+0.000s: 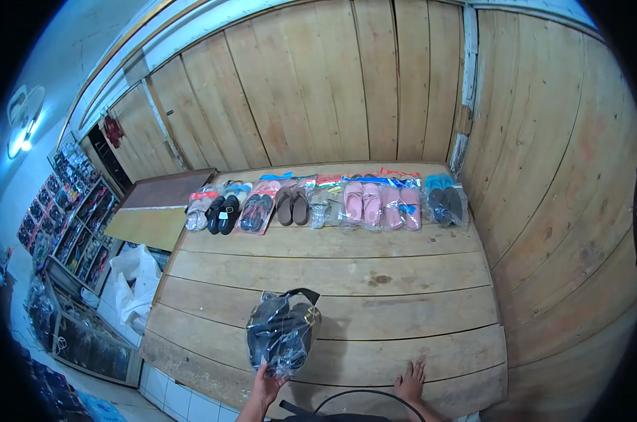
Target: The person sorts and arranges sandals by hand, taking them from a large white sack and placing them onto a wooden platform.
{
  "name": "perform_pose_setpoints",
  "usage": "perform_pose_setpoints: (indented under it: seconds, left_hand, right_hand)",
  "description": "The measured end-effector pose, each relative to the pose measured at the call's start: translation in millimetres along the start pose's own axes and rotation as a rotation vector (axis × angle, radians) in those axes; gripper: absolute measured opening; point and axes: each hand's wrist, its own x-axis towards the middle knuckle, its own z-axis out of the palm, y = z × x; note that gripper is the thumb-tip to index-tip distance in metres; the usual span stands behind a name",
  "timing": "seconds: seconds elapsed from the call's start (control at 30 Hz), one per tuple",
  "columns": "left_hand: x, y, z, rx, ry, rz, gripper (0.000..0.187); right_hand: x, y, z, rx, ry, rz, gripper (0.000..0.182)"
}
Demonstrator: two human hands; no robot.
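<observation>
A clear plastic bag with black footwear inside (283, 334) is held near the front of the wooden platform, its black strap at the top. My left hand (265, 385) grips the bag's lower edge, thumb on the plastic. To the right, my right hand (411, 383) lies flat on the planks with its fingers spread, holding nothing. Far from both hands, a row of bagged footwear runs along the platform's back, including black sandals (223, 215), brown slippers (291, 206), pink slippers (362, 204) and dark grey slippers (446, 205).
The plank platform (332, 274) meets wooden walls at the back and right. Left of it are a white sack (135, 285), shelves of goods (86, 235) and a glass case (97, 348). A black cable (364, 392) curves at the front edge.
</observation>
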Motion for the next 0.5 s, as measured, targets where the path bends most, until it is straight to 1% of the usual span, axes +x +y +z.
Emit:
perform_pose_setpoints:
  seconds: [0.03,0.07,0.13,0.17,0.23,0.27,0.33,0.37,0.43,0.5]
  left_hand:
    - [-2.7,9.6,-4.3,-0.011,-0.006,0.0,0.058]
    - [-4.4,20.9,-7.5,-0.015,-0.037,0.001,0.058]
    - [-6.7,41.0,-20.9,-0.066,-0.083,0.023,0.054]
    - [-7.4,49.9,-33.5,-0.07,-0.091,0.023,0.054]
    - [-6.5,73.8,-60.7,-0.096,-0.179,0.03,0.049]
    - [-9.3,87.1,-72.7,-0.106,-0.191,0.041,0.047]
    - [-12.7,111.6,-106.2,-0.106,-0.252,0.055,0.044]
    - [-17.4,122.9,-121.0,-0.088,-0.266,0.056,0.044]
    - [-36.4,154.6,-135.9,-0.101,-0.284,0.068,0.045]
    - [-51.8,176.4,-156.5,-0.138,-0.271,0.047,0.037]
  right_hand:
    - [-10.3,-4.6,3.5,0.028,-0.051,0.07,0.067]
    - [-17.6,-10.4,6.8,0.019,-0.043,0.066,0.067]
    - [-30.1,-21.2,16.8,0.041,0.007,0.13,0.057]
    - [-31.6,-23.5,27.2,0.038,0.015,0.13,0.057]
    - [-23.7,-20.8,61.8,0.17,-0.095,0.242,0.042]
    - [-26.8,-30.8,73.3,0.18,-0.092,0.243,0.042]
    - [-30.5,-72.6,90.2,0.527,-0.084,0.39,0.037]
    - [-34.3,-101.0,97.3,0.532,-0.076,0.38,0.037]
    - [-55.7,-186.3,86.2,0.923,-0.274,0.273,0.033]
    - [-79.1,-285.0,60.7,1.175,-0.663,0.152,0.033]
